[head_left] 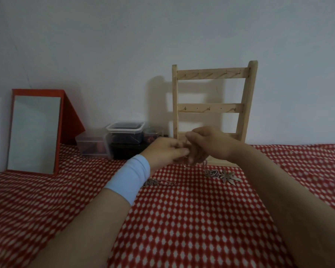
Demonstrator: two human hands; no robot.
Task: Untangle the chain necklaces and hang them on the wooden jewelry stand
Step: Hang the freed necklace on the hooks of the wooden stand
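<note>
The wooden jewelry stand (211, 109) stands upright against the wall, its hook rails bare. Just in front of its base, my left hand (162, 151) and my right hand (209, 144) meet and both pinch a thin tangled chain (186, 161) lifted off the cloth. Strands hang down from my fingers. More chain trails down to a silver leaf pendant (229, 176) lying on the cloth below my right hand. Another chain (159, 183) lies beside my left wrist, which wears a light blue band.
A red-framed mirror (34, 132) leans at the far left. Clear plastic boxes (124, 139) with small items are stacked left of the stand. A red cloth with white dots (191, 229) covers the table.
</note>
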